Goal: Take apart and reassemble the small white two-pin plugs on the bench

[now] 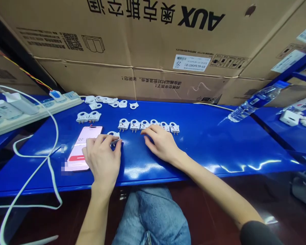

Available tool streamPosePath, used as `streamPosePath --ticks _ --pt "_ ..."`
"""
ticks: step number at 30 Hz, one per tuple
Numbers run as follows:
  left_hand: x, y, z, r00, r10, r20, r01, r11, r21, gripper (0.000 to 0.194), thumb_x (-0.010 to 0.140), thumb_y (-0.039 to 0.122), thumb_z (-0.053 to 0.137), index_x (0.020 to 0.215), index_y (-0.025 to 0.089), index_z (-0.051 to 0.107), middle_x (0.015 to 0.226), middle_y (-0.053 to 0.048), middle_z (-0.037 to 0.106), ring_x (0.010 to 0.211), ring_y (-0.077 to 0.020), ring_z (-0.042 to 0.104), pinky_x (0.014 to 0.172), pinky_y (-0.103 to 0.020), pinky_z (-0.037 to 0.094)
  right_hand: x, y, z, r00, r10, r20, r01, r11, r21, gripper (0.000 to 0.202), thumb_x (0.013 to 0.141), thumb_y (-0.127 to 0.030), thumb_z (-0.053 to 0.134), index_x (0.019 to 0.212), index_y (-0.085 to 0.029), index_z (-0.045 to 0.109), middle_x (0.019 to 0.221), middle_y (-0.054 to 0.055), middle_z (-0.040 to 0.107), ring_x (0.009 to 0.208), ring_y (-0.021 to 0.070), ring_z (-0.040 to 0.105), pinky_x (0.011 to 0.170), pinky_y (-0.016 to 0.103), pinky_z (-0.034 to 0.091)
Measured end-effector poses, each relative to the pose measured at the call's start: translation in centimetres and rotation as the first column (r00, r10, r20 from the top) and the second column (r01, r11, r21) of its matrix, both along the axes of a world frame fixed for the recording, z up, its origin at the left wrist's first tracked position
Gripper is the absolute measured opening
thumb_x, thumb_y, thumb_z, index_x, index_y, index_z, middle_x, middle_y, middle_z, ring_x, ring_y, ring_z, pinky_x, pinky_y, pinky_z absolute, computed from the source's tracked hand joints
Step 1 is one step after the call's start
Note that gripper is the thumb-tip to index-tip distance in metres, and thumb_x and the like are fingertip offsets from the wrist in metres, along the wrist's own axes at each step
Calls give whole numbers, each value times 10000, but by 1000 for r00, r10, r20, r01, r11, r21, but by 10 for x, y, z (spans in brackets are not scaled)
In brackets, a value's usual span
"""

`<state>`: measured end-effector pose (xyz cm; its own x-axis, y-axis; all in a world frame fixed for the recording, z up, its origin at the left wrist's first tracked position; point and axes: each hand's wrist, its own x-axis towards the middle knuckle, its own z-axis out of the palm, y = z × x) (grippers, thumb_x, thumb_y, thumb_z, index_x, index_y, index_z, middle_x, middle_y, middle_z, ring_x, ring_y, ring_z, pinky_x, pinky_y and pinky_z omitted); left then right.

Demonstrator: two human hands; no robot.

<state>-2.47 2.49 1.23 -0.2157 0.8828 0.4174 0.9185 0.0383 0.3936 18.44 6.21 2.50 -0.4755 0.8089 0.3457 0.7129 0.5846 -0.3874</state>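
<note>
Likely a stockroom, from here: a big air-conditioner carton (pixel 153 42) lines the far edge of a blue shelf (pixel 206 136).

The one view looked from the wearer's head, forward and down over a glossy blue flat tabletop (pixel 209 144). Faded blue denim-clad legs (pixel 155 217) came in close at six o'clock; the bare left hand (pixel 103 156) lay near, toward eight, the bare right hand (pixel 162 143) near centre; a brown printed cardboard carton (pixel 142 41) stood beyond, across twelve.

White glare streaks the blue tabletop (pixel 209 136) — floor (pixel 206 226) dim, frame edges stretched.
</note>
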Motion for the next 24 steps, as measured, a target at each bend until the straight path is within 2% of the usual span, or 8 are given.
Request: streamPosePath --ticks 5,10,17,24 --pt "-1 3 4 1000 15 -13 -15 1000 -6 296 987 385 546 997 216 788 1131 -121 759 1070 -376 572 950 -541 420 0 0 1 1000 6 0 -6 1000 12 244 1061 -185 482 1202 -207 680 1191 91 722 1132 228 643 937 357 542" --pt "0 -6 -2 999 26 -42 -27 1000 -6 380 1025 374 475 1145 203 792 1206 -129 746 1118 -383 571 954 -541 431 0 -1 1 1000 8 -2 -8 1000 17 237 1057 -182 490 1203 -201 676 1187 93 719 1117 229 646 935 359 540" --pt "11 -19 0 991 19 -135 -30 996 -82 516 1045 414 410 1407 146 660 1384 -181 645 1193 -424 542 954 -563 454 1 0 0 1000 8 -10 -7 1000 22 230 1056 -183 495 1197 -203 675 1177 92 721 1118 233 646 915 365 546" --pt "11 -9 4 974 -9 -227 -31 985 -171 565 1047 399 379 1507 119 547 1455 -203 586 1252 -437 521 995 -582 450 1 0 1 1000 13 -3 -13 999 35 222 1054 -178 502 1195 -188 673 1174 87 715 1110 233 645 890 354 542"
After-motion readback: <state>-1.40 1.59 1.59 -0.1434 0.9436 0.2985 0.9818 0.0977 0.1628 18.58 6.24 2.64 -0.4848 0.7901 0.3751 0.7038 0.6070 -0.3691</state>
